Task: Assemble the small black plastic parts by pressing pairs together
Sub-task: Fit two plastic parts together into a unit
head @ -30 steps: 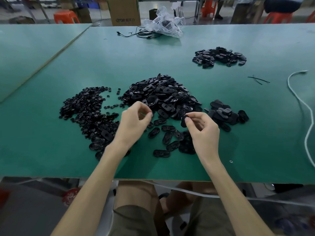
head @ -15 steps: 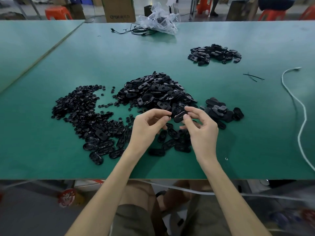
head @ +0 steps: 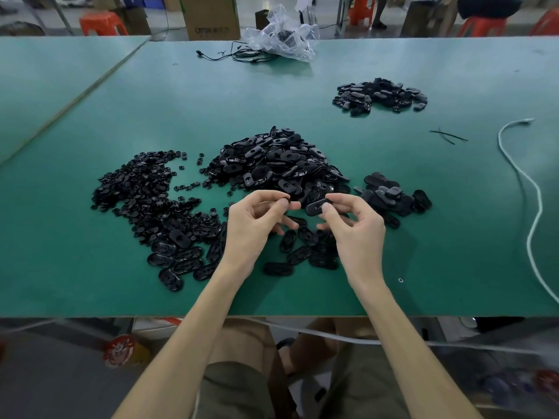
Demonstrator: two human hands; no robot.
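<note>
Right hand [head: 357, 225] pinching oval part [head: 316, 207], left hand [head: 251, 225] pinching small piece [head: 288, 199]

Both hands are hovering just above the green tabletop [head: 211, 101], fingertips nearly meeting. Right thumb and forefinger are gripping the black oval part by its near end, and the part is tilting toward the left hand. Left thumb and forefinger are closing on the small piece, which is dark and mostly hidden by the fingertips. The 2 items are sitting close together; whether they are touching cannot be told. The other fingers of both hands are curling loosely underneath.

Loose ovals [head: 299, 246] are lying flat on the tabletop directly below the hands. The main pile of oval parts [head: 278, 164] is sitting just beyond the hands. A spread of smaller black pieces [head: 136, 189] is lying to the left, with more ovals [head: 178, 258] trailing along its near edge. A small cluster [head: 390, 198] is resting just right of the right hand. A separate pile [head: 381, 95] is sitting well apart, far right.

A white cord [head: 532, 189] is snaking down the right side. Thin black strips [head: 447, 136] are lying near it. A clear plastic bag [head: 281, 34] and a black cable [head: 242, 55] are resting at the far edge.
</note>
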